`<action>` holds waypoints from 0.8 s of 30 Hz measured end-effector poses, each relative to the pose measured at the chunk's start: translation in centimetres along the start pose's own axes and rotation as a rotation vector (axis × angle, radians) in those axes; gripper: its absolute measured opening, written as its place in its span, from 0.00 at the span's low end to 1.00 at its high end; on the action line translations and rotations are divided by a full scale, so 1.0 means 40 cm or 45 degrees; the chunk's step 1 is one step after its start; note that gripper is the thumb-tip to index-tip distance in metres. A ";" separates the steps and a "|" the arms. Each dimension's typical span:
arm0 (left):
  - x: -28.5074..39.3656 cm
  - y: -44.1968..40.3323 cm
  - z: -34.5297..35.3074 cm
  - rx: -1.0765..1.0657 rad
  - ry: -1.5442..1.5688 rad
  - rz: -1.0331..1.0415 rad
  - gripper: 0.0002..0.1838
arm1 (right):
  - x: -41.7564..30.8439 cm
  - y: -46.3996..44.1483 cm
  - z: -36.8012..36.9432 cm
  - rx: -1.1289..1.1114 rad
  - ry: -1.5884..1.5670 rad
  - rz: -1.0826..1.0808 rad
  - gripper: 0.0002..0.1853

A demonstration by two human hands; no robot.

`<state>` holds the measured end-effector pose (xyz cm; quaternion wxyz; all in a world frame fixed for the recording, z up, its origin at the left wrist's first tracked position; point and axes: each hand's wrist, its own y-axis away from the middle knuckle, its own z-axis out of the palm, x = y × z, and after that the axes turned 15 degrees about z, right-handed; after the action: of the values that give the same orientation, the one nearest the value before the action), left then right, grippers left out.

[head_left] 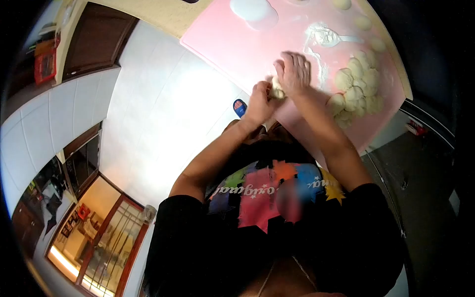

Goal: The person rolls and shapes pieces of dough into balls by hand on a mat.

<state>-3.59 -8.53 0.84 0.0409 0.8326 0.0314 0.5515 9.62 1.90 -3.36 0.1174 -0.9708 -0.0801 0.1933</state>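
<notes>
A small piece of pale dough (pixel 277 89) lies between my two hands, at the near edge of the pink mat (pixel 237 44). My left hand (pixel 260 101) curls its fingers around the dough's left side. Flat beside it, my right hand (pixel 295 74) has its fingers stretched out over the mat, with its palm edge against the dough. Right of that hand sits a heap of several floured dough balls (pixel 356 86). Beyond the hands lies a white spoon (pixel 346 38) with a mound of flour (pixel 324 35) at its bowl.
A translucent white round item (pixel 255 12) rests at the mat's far left. Several separate dough balls (pixel 362 23) line the far right side. Below the table edge are a tiled floor (pixel 168 99) and a foot in a blue slipper (pixel 239 108).
</notes>
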 end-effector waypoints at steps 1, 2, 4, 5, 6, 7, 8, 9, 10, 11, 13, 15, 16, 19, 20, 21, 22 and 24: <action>-0.011 -0.027 -0.019 -0.138 0.175 -0.179 0.32 | 0.003 -0.040 0.016 -0.175 0.061 -0.055 0.18; -0.023 -0.056 -0.019 -0.134 -0.035 -0.171 0.33 | 0.005 -0.076 0.028 -0.348 0.125 -0.113 0.18; -0.005 -0.115 -0.026 -0.039 -0.113 -0.112 0.32 | -0.006 -0.121 0.034 -0.455 0.137 -0.060 0.18; -0.007 -0.138 -0.019 0.017 -0.144 -0.009 0.32 | -0.015 -0.134 0.030 -0.559 0.149 0.003 0.18; 0.003 -0.154 -0.011 0.018 -0.141 -0.012 0.32 | -0.038 -0.152 0.001 -0.594 0.148 0.048 0.18; 0.018 -0.173 -0.004 -0.053 -0.193 -0.083 0.31 | -0.022 -0.147 0.019 -0.594 0.150 0.047 0.18; 0.034 -0.186 -0.001 -0.122 -0.244 -0.149 0.31 | 0.000 -0.152 0.048 -0.517 -0.126 0.113 0.18; 0.045 -0.179 0.005 -0.114 -0.242 -0.145 0.31 | 0.013 -0.156 0.063 -0.441 -0.401 0.173 0.19; 0.061 -0.157 0.009 -0.115 -0.247 -0.187 0.34 | -0.011 -0.133 0.034 -0.859 -0.764 0.564 0.19; 0.078 -0.134 0.014 -0.119 -0.254 -0.225 0.37 | -0.036 -0.111 0.005 -1.136 -1.034 1.070 0.20; 0.036 -0.067 0.055 -0.074 -0.241 -0.157 0.35 | -0.054 0.015 0.006 -0.248 -0.397 0.656 0.18; -0.011 -0.020 0.081 -0.016 -0.259 0.071 0.35 | -0.035 0.047 -0.002 -0.057 -0.268 0.358 0.16; -0.020 -0.014 0.069 -0.009 -0.141 0.044 0.37 | -0.029 0.048 0.000 0.127 -0.139 0.056 0.13; -0.035 -0.085 -0.020 -0.191 0.017 -0.127 0.37 | -0.037 -0.062 -0.013 -0.070 0.087 -0.163 0.14; -0.017 -0.109 -0.032 -0.135 -0.089 -0.101 0.33 | -0.031 -0.096 -0.001 -0.289 0.073 -0.148 0.13; -0.015 -0.130 -0.031 -0.130 -0.087 -0.107 0.33 | -0.029 -0.123 0.013 -0.294 0.072 -0.154 0.13; -0.018 -0.158 -0.024 -0.103 -0.140 -0.051 0.34 | -0.031 -0.147 0.023 -0.404 0.055 -0.127 0.12; 0.000 -0.215 -0.014 -0.177 -0.238 -0.123 0.33 | -0.046 -0.176 0.022 -0.526 -0.046 0.010 0.16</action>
<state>-4.17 0.04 0.20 0.1278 0.8730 0.0291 0.4698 6.80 8.45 -1.68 -0.0864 -0.9710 -0.1163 0.1904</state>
